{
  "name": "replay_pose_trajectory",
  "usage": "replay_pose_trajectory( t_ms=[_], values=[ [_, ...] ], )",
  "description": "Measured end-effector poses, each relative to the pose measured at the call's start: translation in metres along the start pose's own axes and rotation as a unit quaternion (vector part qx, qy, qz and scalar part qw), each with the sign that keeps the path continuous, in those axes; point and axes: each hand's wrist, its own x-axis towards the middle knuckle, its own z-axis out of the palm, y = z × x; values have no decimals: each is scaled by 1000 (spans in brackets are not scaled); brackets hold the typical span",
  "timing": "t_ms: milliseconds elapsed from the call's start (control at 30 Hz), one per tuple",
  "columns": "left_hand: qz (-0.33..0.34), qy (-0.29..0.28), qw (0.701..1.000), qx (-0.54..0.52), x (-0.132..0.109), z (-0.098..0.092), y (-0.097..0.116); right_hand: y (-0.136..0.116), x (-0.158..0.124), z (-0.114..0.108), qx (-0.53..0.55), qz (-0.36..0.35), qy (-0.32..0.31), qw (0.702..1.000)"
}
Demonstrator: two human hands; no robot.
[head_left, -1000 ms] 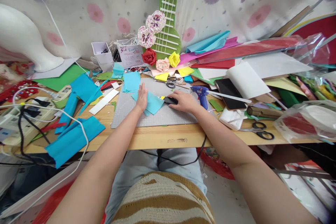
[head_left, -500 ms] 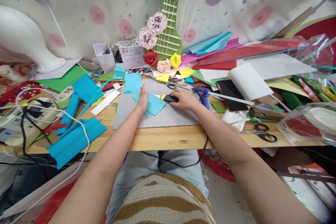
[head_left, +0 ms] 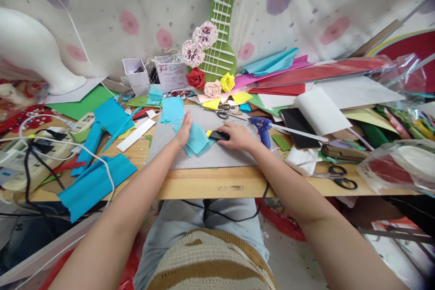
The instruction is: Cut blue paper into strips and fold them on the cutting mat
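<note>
My left hand lies flat, fingers stretched out, pressing on a folded light-blue sheet of paper that rests on a grey cutting mat. My right hand is closed round a black and yellow utility knife, whose tip meets the right edge of the paper. Both forearms reach over the wooden table's front edge.
A blue glue gun, a black phone and black scissors lie to the right. Blue paper pieces, a power strip with cables sit left. Paper flowers, small boxes and stacked coloured sheets fill the back.
The paper has turned slightly and bunched under my left hand, and my right hand with the knife has drawn a little closer to me. The view has shifted slightly.
</note>
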Motion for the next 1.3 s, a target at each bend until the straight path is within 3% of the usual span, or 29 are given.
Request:
replay_pose_trajectory(
  t_ms=[133,333,600,733,1000,1300],
  values=[
    [18,12,994,103,-3,-5,7,-1,-3,2,-5,12,0,1000],
    [11,51,957,284,-19,7,3,-4,-2,4,-22,30,-2,999],
    [1,13,945,328,-20,12,0,-11,15,1,-33,23,-13,999],
    [4,18,944,330,-20,13,-2,-13,19,1,-36,18,-8,999],
    [5,16,944,330,-21,12,-2,5,12,0,-43,43,11,998],
    [5,22,951,309,-20,12,-3,-8,27,2,-33,15,-3,999]
  ],
)
